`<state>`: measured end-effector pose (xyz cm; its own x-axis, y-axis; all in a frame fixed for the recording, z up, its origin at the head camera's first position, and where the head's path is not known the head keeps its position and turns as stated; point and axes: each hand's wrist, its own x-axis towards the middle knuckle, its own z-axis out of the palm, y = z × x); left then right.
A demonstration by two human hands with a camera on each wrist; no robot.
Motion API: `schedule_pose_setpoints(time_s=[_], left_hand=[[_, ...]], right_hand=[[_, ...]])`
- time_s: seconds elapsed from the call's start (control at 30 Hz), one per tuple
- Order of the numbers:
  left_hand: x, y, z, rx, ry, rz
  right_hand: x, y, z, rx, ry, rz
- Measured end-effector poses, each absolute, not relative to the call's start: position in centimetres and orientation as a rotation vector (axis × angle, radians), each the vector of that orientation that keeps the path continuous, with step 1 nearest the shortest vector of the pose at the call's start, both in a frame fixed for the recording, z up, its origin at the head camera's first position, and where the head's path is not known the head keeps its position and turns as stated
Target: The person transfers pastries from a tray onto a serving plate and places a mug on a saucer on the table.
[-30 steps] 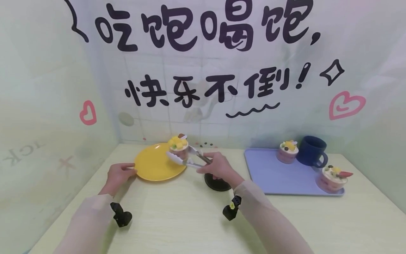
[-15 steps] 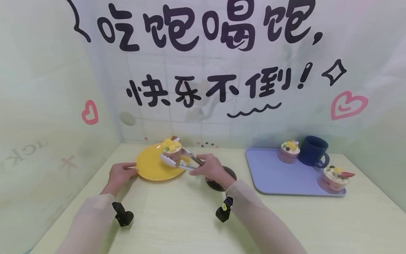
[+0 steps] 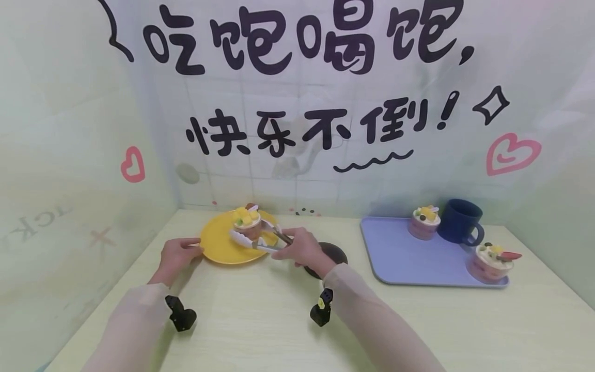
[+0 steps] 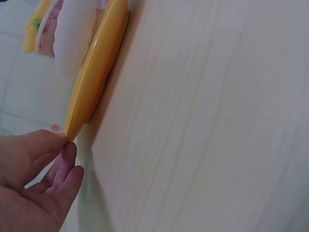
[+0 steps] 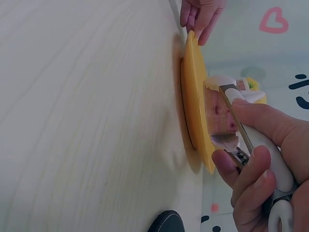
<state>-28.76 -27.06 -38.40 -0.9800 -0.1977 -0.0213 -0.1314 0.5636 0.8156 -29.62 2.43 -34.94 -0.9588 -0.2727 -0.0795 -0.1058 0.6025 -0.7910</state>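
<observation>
My left hand (image 3: 178, 257) pinches the left rim of a yellow plate (image 3: 216, 248) between thumb and fingers; the left wrist view shows the thumb on top of the rim (image 4: 84, 96). In my right hand (image 3: 302, 246) I grip a pair of tongs (image 5: 248, 130) with white scalloped tips. Between those tips sits a dessert cup (image 3: 250, 230) with pink layers, cream and yellow fruit cubes on top. The cup stands upright over the plate's right half. In the right wrist view its base appears at or very near the plate's surface; contact is hard to tell.
A dark round coaster (image 3: 332, 253) lies partly behind my right wrist. To the right, a blue tray (image 3: 409, 263) bears two more dessert cups, one at the back (image 3: 424, 223) and one at the front corner (image 3: 489, 263), and a navy mug (image 3: 460, 219). A printed backdrop stands behind.
My right hand has moved left and slightly down with the tongs, carrying the dessert cup from the plate's right edge further over the plate. The left hand stays at the rim.
</observation>
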Motion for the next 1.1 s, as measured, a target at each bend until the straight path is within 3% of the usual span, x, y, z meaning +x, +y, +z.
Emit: schedule_pose_setpoints(time_s=[1.1], left_hand=[[-28.7,-26.9,-38.4,0.334,-2.707,-1.446]], right_hand=[[-30.2,-0.5,-35.5,-0.341,2.686,-1.246]])
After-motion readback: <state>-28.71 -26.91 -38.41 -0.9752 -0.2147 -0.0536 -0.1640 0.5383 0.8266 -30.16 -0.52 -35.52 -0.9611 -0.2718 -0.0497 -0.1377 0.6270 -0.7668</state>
